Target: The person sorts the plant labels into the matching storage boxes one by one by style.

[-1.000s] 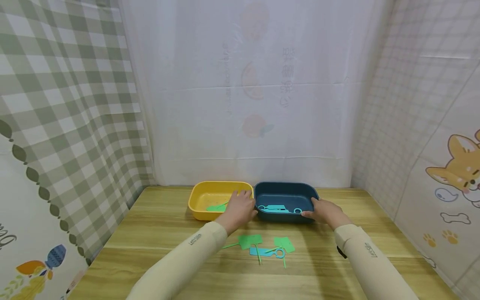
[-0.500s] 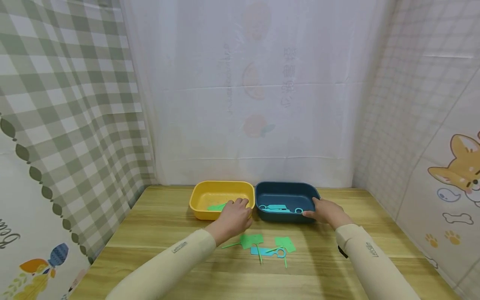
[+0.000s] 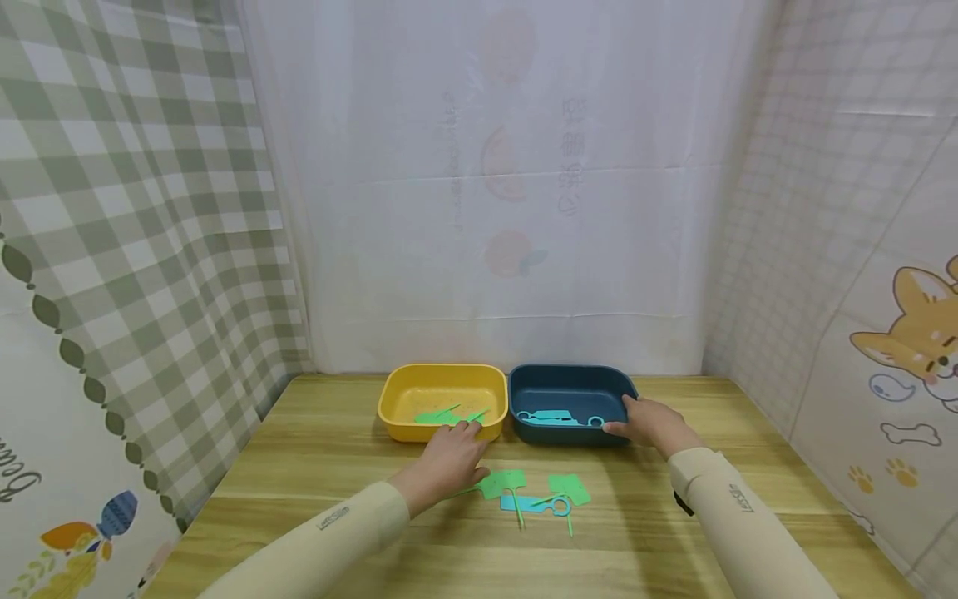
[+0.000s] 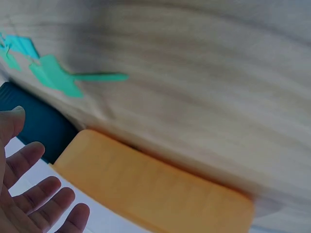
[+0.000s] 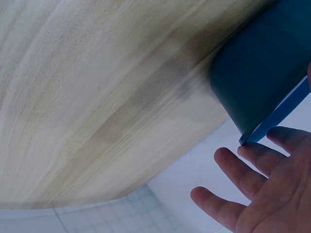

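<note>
My left hand hovers in front of the yellow bin, fingers spread and holding nothing in the left wrist view. Close to its thumb, flat green tags with thin stems lie on the table. A blue tag with a ring end lies among them, beside another green tag. My right hand holds the right front corner of the dark blue bin, thumb at the front rim and fingers at the side. Green tags lie in the yellow bin; blue ring-ended tags lie in the dark blue bin.
Both bins stand side by side near the back of the wooden table. Behind them hangs a white curtain. A checked cloth closes the left side, and a printed cloth the right.
My left hand has drawn back from over the yellow bin's right side, down and left toward the loose tags. More green tags and stems show in that bin. The right hand stays at its corner.
</note>
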`<state>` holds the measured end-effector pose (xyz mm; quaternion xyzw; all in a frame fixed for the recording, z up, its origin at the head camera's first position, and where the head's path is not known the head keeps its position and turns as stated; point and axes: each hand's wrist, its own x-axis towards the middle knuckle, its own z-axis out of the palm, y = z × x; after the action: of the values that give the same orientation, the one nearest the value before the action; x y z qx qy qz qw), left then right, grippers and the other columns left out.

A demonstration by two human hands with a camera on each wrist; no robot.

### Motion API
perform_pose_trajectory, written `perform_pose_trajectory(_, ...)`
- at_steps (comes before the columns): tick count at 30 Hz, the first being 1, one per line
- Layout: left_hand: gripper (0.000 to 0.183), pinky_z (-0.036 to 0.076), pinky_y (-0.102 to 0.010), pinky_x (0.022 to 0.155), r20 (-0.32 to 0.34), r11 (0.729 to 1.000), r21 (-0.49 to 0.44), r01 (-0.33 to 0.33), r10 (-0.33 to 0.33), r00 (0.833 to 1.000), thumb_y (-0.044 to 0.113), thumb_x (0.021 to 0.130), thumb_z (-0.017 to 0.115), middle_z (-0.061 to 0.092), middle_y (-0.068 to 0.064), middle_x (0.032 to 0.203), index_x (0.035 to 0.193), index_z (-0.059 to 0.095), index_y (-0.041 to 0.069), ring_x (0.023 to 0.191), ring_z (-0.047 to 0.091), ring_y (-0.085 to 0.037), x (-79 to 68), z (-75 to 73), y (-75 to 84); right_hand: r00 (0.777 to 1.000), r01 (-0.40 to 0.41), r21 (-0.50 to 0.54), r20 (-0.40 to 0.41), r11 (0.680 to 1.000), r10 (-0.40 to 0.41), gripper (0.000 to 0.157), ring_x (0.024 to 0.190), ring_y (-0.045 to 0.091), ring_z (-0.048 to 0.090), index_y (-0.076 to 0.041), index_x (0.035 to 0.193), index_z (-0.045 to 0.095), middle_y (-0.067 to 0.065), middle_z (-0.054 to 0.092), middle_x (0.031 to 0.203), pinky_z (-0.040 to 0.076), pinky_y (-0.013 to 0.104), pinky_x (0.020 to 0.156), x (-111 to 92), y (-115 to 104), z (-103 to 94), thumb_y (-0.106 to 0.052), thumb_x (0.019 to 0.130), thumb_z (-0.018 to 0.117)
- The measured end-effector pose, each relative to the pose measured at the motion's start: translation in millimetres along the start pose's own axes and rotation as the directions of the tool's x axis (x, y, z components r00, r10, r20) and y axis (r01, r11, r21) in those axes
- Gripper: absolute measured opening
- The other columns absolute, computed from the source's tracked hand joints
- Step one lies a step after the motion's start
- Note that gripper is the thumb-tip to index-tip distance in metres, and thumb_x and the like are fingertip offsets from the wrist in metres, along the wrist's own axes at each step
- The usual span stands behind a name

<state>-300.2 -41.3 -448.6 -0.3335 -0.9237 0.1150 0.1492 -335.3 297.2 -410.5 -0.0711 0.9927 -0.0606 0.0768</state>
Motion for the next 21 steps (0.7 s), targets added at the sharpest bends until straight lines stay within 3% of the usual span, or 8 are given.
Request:
perform_pose_trajectory(4,0.03,0.043,-0.031,0.06,0.016,0.999,-0.032,-0.003,0.004,1.0,0.051,0.078,0.063,0.053,0.0,0.101,0.088,0.066,0.023,0.086,0.052,-0.017,-10.3,7.1,-2.0,1.0,-0.003,0.007,0.0,1.0,0.003,0.084,0.117,0.05,0.035,0.014,0.132,0.031,0.037,0.037,0.127,0.035,0.059,0.088,2,1,2.0,-0.053,0.085,0.052)
perform_pose_trajectory(9,0.027,0.039,-0.03,0.056,0.017,0.998,-0.063,-0.005,0.007,1.0,0.048,0.078,0.064,0.046,0.003,0.085,0.081,0.066,0.021,0.075,0.048,-0.015,-22.2,15.8,-4.1,1.0,0.0,0.005,0.0,1.0,0.0,0.085,0.116,0.05,0.035,0.014,0.132,0.031,0.036,0.037,0.127,0.034,0.059,0.088,3,2,2.9,-0.054,0.085,0.052)
perform_pose_trajectory(14,0.025,0.039,-0.03,0.054,0.026,0.996,-0.094,-0.004,0.006,1.0,0.045,0.079,0.064,0.049,0.003,0.087,0.078,0.065,0.02,0.076,0.049,-0.015,-30.1,24.6,-5.0,1.0,-0.001,0.003,-0.002,1.0,0.001,0.085,0.116,0.05,0.035,0.014,0.132,0.031,0.037,0.037,0.127,0.035,0.059,0.088,3,1,2.6,-0.053,0.085,0.052)
perform_pose_trajectory(21,0.031,0.043,-0.033,0.057,-0.01,0.994,-0.112,-0.017,0.016,1.0,0.044,0.08,0.064,0.052,0.001,0.09,0.061,0.052,0.022,0.078,0.05,-0.016,-32.4,37.5,-2.4,1.0,0.0,0.0,0.004,1.0,0.0,0.084,0.117,0.05,0.035,0.014,0.132,0.031,0.037,0.037,0.127,0.035,0.059,0.088,2,1,1.9,-0.053,0.085,0.051)
